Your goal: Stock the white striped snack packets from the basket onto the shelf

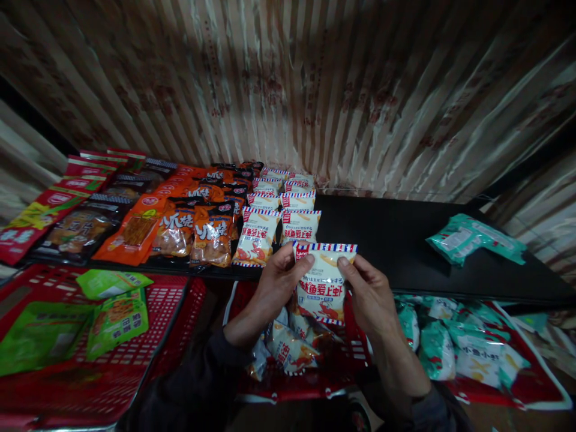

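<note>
Between both hands a white snack bag (321, 285) with red lettering and a striped top edge is held up, its printed front facing me. My left hand (281, 279) grips its left side, thumb on the front. On the right side my right hand (369, 291) pinches it the same way. Behind the held bag, matching white bags (257, 234) stand in two columns on the black shelf (373, 231). Below my hands, more of these white bags (290, 348) lie loose in a red basket (306, 390).
Orange snack bags (211, 234), dark bags (81, 231) and red bags (40, 216) line the shelf's left. A teal bag (472, 240) lies at its right. Green bags (119, 321) sit in a left basket (166, 300); teal-and-white bags (477, 354) fill a right basket (540, 372). Striped sheeting (288, 90) hangs behind.
</note>
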The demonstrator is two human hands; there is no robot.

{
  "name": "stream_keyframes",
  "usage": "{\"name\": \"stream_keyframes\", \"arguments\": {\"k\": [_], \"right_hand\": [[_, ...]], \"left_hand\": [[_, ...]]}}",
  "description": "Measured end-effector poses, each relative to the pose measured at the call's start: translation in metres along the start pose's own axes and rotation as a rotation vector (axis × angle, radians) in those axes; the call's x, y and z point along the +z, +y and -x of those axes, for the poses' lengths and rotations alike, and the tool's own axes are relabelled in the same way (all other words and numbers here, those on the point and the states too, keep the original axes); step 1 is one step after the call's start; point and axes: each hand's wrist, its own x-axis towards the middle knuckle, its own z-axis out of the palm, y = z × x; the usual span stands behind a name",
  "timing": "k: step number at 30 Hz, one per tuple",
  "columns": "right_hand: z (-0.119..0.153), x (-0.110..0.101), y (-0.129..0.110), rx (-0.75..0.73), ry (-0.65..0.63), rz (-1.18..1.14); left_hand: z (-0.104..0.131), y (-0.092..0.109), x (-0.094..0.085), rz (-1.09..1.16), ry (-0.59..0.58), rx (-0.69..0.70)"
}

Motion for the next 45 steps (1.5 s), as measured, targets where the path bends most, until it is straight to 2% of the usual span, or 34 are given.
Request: {"name": "stream_keyframes", "arguments": {"k": [5, 12, 18, 24, 28, 35, 45], "right_hand": [[0.000, -0.004, 0.004, -0.012, -0.039, 0.037], [0.001, -0.001, 0.006, 0.006, -0.204, 0.036], [0.003, 0.003, 0.008, 0.019, -0.290, 0.068], [-0.001, 0.001, 0.015, -0.013, -0.253, 0.106], [-0.003, 0.004, 0.014, -0.035, -0.158, 0.047], [-0.012, 0.001, 0.007, -0.120, 0.045, 0.017], [-0.017, -0.007, 0.012, -0.118, -0.017, 0.051]], "left_hand": [[-0.003, -0.005, -0.002, 0.147, 0.019, -0.016], [-0.014, 0.002, -0.010, 0.243, 0.227, 0.080], [-0.017, 0.011, -0.012, 0.286, 0.284, 0.147], [-0.017, 0.014, -0.013, 0.269, 0.233, 0.149], [-0.014, 0.011, -0.014, 0.191, 0.136, 0.085], [-0.012, -0.003, -0.012, -0.058, 0.039, -0.004], [-0.011, -0.012, -0.009, -0.129, 0.053, 0.020]]}}
